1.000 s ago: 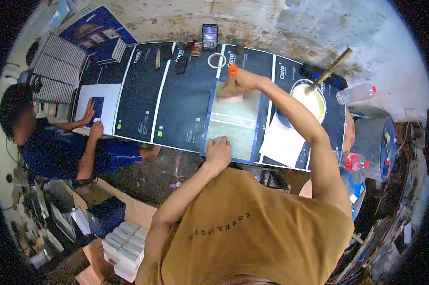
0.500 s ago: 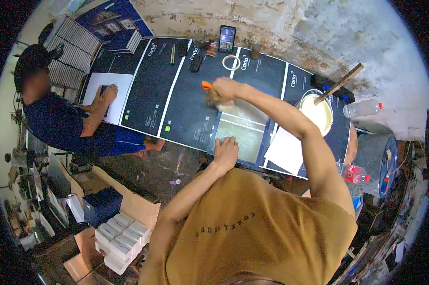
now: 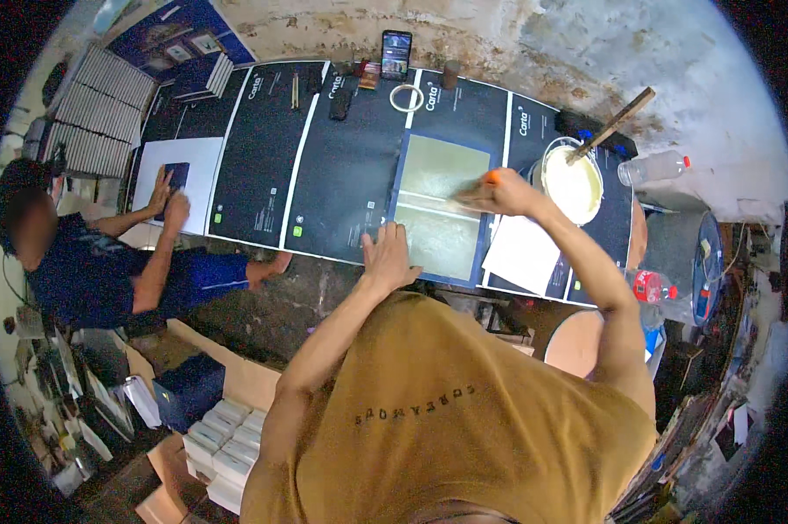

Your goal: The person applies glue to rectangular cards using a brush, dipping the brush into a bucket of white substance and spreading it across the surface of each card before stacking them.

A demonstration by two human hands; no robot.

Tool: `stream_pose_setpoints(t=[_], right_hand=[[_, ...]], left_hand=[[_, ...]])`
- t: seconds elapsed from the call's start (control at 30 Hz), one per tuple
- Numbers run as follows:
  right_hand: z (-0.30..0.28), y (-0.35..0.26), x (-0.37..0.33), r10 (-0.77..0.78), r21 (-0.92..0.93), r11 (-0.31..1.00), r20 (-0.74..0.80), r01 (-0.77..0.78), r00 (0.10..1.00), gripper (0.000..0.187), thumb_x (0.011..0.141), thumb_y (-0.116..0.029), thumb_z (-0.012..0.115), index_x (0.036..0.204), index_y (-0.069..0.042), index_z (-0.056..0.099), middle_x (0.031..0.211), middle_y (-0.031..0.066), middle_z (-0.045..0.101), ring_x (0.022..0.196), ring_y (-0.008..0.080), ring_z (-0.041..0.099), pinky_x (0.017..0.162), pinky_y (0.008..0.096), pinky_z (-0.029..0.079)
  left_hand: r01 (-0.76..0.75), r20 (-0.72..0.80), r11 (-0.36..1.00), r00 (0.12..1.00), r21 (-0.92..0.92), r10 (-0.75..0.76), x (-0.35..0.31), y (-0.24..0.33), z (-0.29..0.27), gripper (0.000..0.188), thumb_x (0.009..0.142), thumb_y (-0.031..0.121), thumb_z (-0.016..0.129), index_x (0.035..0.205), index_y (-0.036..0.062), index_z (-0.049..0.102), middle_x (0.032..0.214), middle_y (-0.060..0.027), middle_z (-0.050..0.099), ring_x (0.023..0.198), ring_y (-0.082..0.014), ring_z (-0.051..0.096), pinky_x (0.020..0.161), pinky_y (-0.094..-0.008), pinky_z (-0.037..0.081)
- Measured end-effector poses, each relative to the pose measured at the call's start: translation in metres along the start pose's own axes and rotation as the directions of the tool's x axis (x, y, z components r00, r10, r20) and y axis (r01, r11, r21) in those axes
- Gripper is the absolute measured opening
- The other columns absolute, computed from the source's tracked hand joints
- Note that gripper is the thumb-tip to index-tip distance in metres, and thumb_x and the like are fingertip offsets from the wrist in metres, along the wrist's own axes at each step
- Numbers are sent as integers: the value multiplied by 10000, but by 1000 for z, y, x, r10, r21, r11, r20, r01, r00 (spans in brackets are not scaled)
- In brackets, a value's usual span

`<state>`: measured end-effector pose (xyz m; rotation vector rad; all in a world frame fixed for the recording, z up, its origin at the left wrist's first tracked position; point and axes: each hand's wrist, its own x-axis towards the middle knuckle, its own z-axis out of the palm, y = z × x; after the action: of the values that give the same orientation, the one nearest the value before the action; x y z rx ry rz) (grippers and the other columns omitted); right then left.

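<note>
I'm looking steeply down now, wide fisheye on my head, near side of the worktable [image 3: 333, 188], close over it, facing across to the stained wall [image 3: 481, 39] behind it.

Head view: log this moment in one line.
right hand: holding orange-handled brush, blurred | left hand: at blue-edged panel's near-left corner | phone: screen lit

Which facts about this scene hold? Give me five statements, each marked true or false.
The right hand holds an orange-handled tool over the blue-edged panel. True.
The left hand is inside the bucket. False: it rests at the panel's near left edge.
A stick leans in the bucket. True.
The phone lies face down. False: it stands near the table's back edge.
The bottle nearest the bucket lies on its side. True.
</note>
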<state>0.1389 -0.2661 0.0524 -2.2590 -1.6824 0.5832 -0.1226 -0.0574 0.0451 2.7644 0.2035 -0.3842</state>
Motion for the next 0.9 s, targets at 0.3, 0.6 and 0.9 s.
stream_pose_setpoints(t=[0.3, 0.6, 0.9], right_hand=[[-18, -77, 60, -98, 43, 992, -349, 120, 932, 338, 886, -415, 665, 938, -85, 721, 923, 174, 688, 825, 382, 646, 749, 462, 529], [-1, -30, 22, 323, 19, 946, 63, -325, 944, 476, 780, -521, 751, 910, -69, 682, 791, 215, 696, 733, 404, 684, 653, 499, 528], [-25, -88, -59, 336, 166, 940, -294, -298, 895, 384, 814, -397, 762, 909, -36, 669, 873, 195, 694, 783, 382, 671, 725, 445, 556]], left_hand=[[-18, 37, 1000, 999, -20, 19, 6, -6, -2, 859, 691, 485, 819, 1273, -39, 468, 1251, -174, 487, 1175, -348, 504, 945, -628, 367], [-39, 10, 999, 999, -26, 39, 4, -6, 4, 854, 704, 511, 810, 1258, -49, 482, 1229, -178, 498, 1187, -362, 501, 973, -662, 363], [-194, -158, 884, 978, -426, 138, 98, -46, -39, 649, 916, 545, 599, 1344, 61, 542, 1406, -154, 486, 1260, -404, 479, 1033, -654, 338]])
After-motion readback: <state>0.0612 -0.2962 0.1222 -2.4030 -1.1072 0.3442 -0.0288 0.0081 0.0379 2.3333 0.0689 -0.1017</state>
